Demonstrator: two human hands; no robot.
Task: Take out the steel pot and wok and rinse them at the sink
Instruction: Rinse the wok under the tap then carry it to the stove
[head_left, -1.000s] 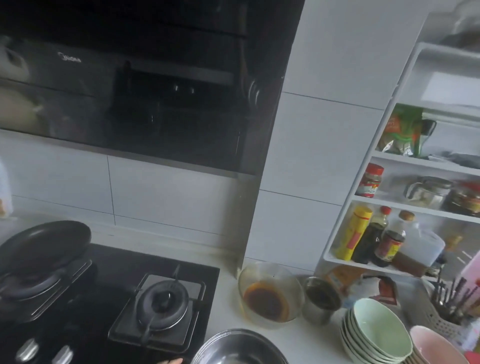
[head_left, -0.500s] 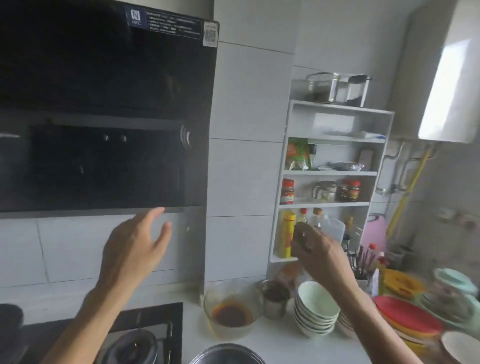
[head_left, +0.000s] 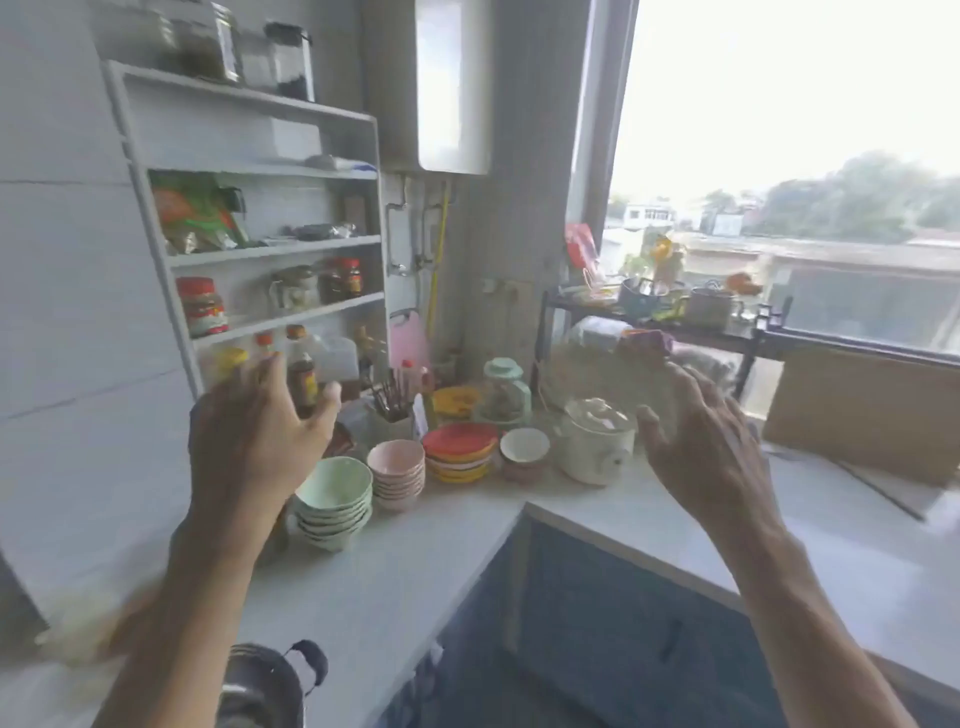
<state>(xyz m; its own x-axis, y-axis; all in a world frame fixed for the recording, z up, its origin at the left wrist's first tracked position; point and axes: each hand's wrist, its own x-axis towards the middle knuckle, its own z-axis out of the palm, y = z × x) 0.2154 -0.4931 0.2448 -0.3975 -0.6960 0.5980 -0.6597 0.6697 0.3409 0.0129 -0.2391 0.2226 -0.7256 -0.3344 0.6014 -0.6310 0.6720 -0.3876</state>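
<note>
Both my hands are raised in front of me above the white counter. My left hand has its fingers spread and holds nothing, in front of the spice shelf. My right hand is also open and holds nothing, hovering near a white ceramic pot. A steel pot with a black handle sits at the bottom edge on the counter, partly hidden by my left forearm. No wok or sink is in view.
A white shelf unit holds jars and bottles. Stacked green bowls, pink bowls and red and yellow plates crowd the counter corner. A black rack with pots stands by the window. A cardboard box sits right.
The view has swung right from the stove and hood to the counter corner and window. Both hands stay raised; my right hand has spread open and moved rightward.
</note>
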